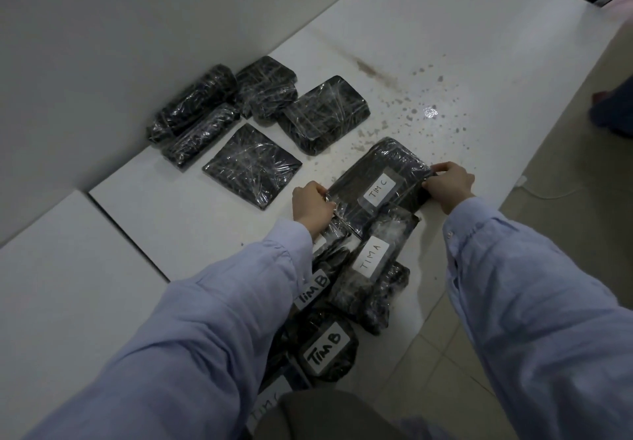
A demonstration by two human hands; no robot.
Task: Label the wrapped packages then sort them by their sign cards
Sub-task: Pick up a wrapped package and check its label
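L hand [311,205] and R hand [448,184] each held one end of the TIM C pack [376,172]. L fingers [322,193] were curled and pinched the clear wrap at the left end. R fingers [442,167] pinched the wrap at the right end. The pack lay on the white counter [171,217], near its front edge, w/ the white label [378,190] facing up. Its near side touched the TIM A pack [371,261]. Closer in were 2 TIM B packs [327,349] [313,290], one partly under the L sleeve [205,319]. At the back, by the wall [102,45], lay plain packs: a flat one [251,165], a thick one [323,114], 2 rolls [191,104] [200,134] and more. Dark spots [394,104] marked the counter next to the thick one.
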